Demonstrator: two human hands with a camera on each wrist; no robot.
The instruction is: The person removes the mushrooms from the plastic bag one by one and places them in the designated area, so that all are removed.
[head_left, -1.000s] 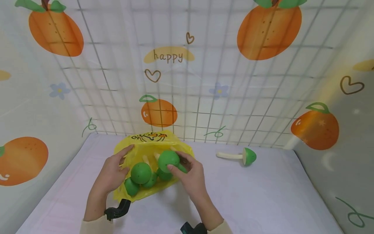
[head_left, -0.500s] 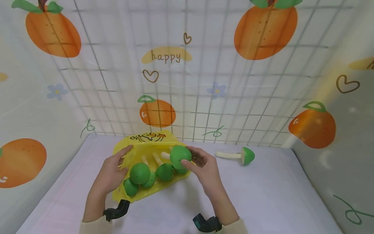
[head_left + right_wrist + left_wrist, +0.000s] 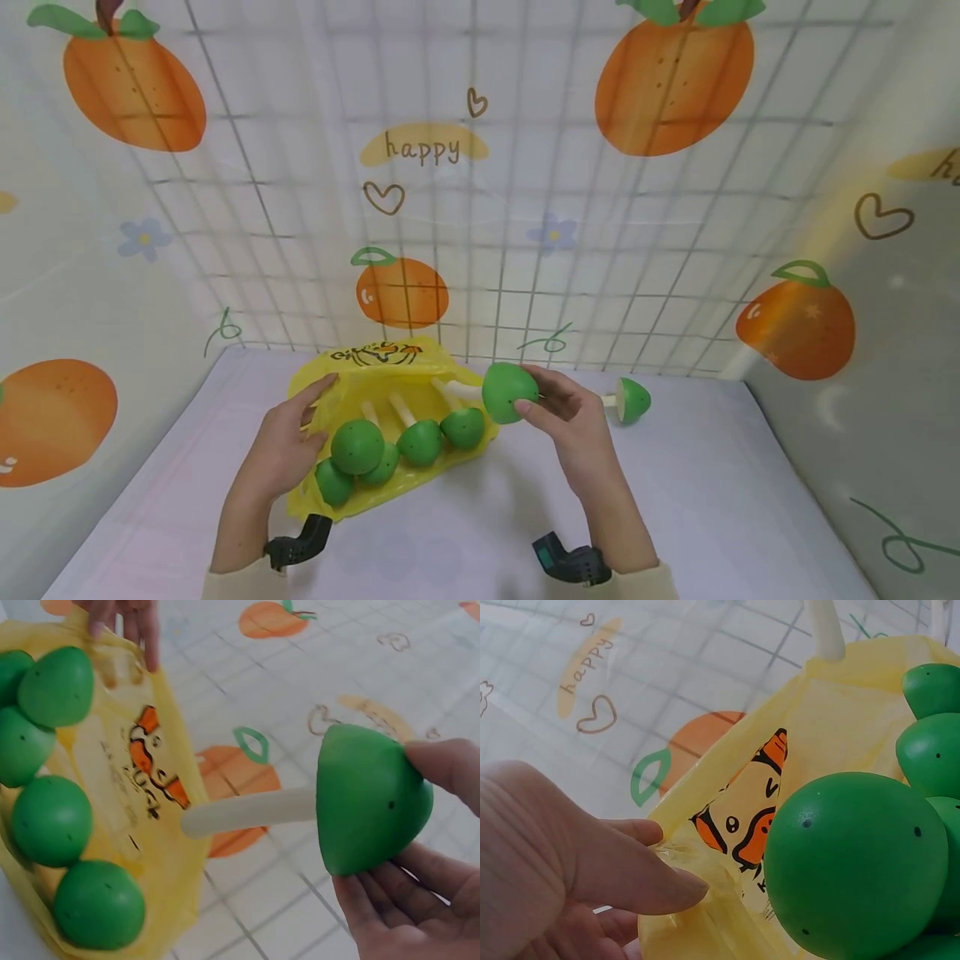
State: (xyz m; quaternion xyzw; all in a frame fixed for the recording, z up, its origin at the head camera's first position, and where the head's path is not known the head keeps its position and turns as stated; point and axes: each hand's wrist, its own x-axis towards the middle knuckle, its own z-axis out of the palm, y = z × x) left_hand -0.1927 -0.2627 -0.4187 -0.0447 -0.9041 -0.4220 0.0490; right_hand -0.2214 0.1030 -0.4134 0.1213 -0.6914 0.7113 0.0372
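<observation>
in yellow bag [image 3: 405, 383]: five green mushrooms [image 3: 357, 447] | right hand [image 3: 573, 421]: one mushroom [image 3: 506, 390]

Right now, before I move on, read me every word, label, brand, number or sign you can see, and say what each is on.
"happy": on the back wall's printed sheet.
"h...": on the right-hand sheet, cut off by the head picture's edge.
Lettering beside the duck face on the yellow bag: too blurred to read surely; perhaps ends in "CK".
Held green mushroom: no text, only a dark dot.
</observation>
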